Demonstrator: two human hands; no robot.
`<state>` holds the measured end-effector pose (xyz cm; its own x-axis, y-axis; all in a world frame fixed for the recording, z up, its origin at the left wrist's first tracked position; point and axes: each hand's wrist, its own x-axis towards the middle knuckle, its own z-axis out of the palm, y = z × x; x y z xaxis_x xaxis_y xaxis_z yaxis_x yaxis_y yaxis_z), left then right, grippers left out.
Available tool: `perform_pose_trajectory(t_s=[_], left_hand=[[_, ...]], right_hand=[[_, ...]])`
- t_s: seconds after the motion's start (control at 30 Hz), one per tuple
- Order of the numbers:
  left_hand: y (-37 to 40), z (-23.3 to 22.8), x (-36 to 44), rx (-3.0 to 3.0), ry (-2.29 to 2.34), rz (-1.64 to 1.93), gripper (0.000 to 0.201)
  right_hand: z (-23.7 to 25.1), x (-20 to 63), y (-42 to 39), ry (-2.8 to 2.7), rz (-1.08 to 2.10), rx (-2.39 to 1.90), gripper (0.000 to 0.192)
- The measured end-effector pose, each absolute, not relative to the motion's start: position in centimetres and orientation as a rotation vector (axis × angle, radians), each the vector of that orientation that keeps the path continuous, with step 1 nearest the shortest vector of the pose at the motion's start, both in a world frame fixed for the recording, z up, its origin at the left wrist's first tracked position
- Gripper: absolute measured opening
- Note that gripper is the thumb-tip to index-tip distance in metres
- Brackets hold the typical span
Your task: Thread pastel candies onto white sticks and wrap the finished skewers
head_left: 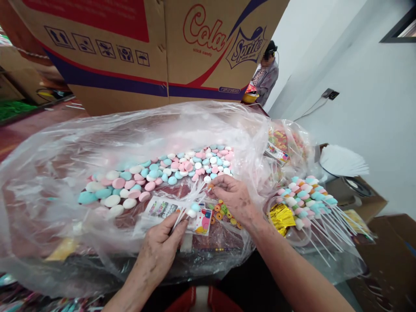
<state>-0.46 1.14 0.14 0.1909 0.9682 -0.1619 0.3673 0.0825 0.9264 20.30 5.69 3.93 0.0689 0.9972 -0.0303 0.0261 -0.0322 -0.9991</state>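
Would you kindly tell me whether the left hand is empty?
No, the left hand is gripping thin white sticks.

Pale wall (360, 112) fills right side of my view, light on it cool and diffuse. Wall outlet (329, 93) there, cord (312, 112) trailing down-left. Dark frame (394, 31) cut off at top right; can't tell if window or picture. Big printed carton (156, 52) blocks my view ahead. Brown carton (386, 255) low right. Far left, I see green grass-like patch (14, 110).
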Motion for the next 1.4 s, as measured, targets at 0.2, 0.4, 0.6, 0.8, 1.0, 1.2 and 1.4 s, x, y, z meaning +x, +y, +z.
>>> perform_pose_trajectory(t_s=[0.2,0.4,0.6,0.8,1.0,1.2,1.4], left_hand=[[1.1,0.3,-0.4,1.469,1.372,0.760,0.035],[1.1,0.2,-0.5,1.473,1.360,0.754,0.036],[1.1,1.4,-0.1,1.458,1.402,0.742,0.040],[1.1,1.5,-0.1,1.457,1.425,0.740,0.042],[1.0,1.3,-0.2,1.440,1.419,0.759,0.043],[1.0,1.0,-0.2,1.449,1.383,0.801,0.039],[0.9,0.7,-0.4,1.449,1.385,0.835,0.036]], right_hand=[[3.9,20.2,4.7,-1.161,1.128,-1.267,0.012],[2.8,20.1,4.1,-1.239,0.979,-1.330,0.015],[1.5,18.7,3.8,-1.186,0.852,-1.271,0.012],[1.8,18.4,3.2,-1.256,0.801,-1.283,0.015],[2.7,17.7,1.7,-1.675,0.622,-1.217,0.029],[3.7,20.3,4.2,-1.657,0.551,-1.547,0.029],[3.9,21.8,8.3,-2.212,0.043,-2.105,0.034]])
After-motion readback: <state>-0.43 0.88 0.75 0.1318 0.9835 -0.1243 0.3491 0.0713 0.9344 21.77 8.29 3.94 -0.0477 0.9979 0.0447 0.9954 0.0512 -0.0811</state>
